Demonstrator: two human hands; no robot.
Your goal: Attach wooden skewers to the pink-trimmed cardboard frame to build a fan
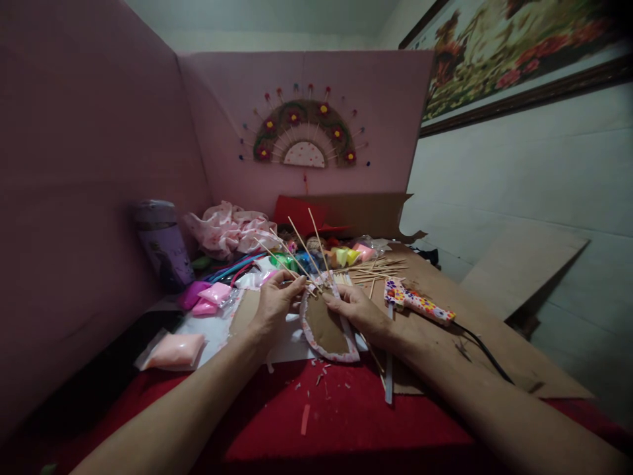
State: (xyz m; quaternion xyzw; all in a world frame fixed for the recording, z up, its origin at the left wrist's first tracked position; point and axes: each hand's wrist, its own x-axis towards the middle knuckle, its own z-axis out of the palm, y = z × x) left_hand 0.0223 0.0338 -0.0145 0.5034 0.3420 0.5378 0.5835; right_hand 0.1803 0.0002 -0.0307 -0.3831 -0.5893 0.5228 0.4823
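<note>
A brown cardboard half-disc (pixel 326 326) with a pale pink patterned rim lies on the table between my hands. Several thin wooden skewers (pixel 302 243) fan up and away from its top edge. My left hand (pixel 274 305) pinches the skewers where they meet the cardboard, fingers closed. My right hand (pixel 359 309) presses on the right edge of the cardboard near the skewer ends, fingers curled.
A flower-patterned glue gun (pixel 415 302) with a black cord lies right of my hand. Loose skewers (pixel 378 269), coloured clay packets (pixel 208 295), a pink packet (pixel 174 349), a purple cup (pixel 163 244) and crumpled cloth (pixel 230 227) crowd the back. A finished fan (pixel 305 135) hangs on the pink board.
</note>
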